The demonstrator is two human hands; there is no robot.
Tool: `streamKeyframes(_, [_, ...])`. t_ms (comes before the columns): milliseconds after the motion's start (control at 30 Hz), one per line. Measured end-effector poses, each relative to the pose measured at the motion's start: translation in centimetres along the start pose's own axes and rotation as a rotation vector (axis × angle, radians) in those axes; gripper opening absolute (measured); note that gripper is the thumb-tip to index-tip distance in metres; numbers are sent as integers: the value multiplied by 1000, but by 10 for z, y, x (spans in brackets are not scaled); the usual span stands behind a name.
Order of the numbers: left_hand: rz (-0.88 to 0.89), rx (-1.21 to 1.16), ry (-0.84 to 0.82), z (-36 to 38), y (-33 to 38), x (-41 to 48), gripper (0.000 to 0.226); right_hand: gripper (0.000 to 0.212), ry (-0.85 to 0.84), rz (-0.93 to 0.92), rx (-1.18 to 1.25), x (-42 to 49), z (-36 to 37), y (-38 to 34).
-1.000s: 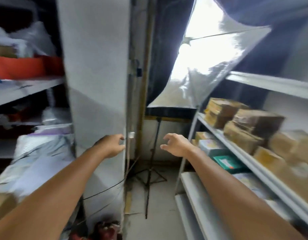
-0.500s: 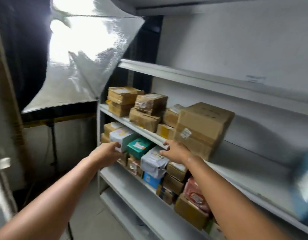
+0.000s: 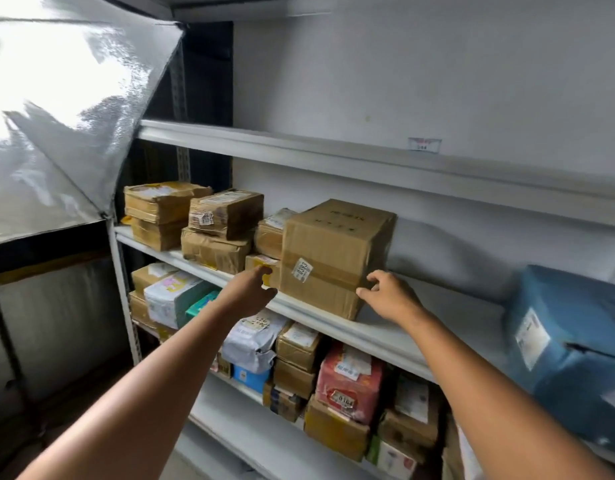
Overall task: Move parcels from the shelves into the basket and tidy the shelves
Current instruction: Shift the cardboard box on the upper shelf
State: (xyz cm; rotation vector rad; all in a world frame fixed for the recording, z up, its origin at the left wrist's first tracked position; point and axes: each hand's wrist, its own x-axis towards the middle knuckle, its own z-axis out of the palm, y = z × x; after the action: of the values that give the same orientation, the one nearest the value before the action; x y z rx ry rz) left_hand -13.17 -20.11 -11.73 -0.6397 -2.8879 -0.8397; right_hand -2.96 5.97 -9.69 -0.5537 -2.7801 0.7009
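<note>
The left hand (image 3: 249, 292) hangs loosely curled, holding nothing, at the 8 o'clock corner of the large cardboard box (image 3: 333, 251) on the middle shelf (image 3: 385, 341), the right hand (image 3: 391, 299) spread against its 4 o'clock corner, smaller brown parcels (image 3: 195, 216) stacked beyond at 10 o'clock.

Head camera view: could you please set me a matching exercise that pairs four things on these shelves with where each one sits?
Things:
1. large cardboard box
2. blue parcel
3. red parcel
4. shelf label

Places:
a. below the middle shelf
b. on the front edge of the upper shelf
c. between the left hand and the right hand
d. at the far right of the view

Pairs: 1-c, 2-d, 3-a, 4-b.
</note>
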Motion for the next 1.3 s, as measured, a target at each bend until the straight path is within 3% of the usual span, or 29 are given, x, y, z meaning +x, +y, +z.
streamKeyframes(233, [35, -157, 37, 11, 3, 74, 71, 82, 123, 85, 72, 31, 6, -5])
streamKeyframes(400, [79, -263, -19, 17, -9, 120, 79, 64, 204, 135, 159, 47, 22, -26])
streamKeyframes(600, [100, -598, -153, 30, -16, 148, 74, 75, 266, 213, 359, 58, 38, -32])
streamKeyframes(833, [167, -853, -211, 31, -24, 141, 73, 80, 307, 240, 465, 51, 43, -26])
streamKeyframes(1100, [203, -955, -201, 31, -1, 95, 65, 90, 358, 232, 509, 14, 28, -5])
streamKeyframes(1300, [194, -986, -120, 27, 26, 66, 65, 86, 354, 148, 555, -17, 1, 13])
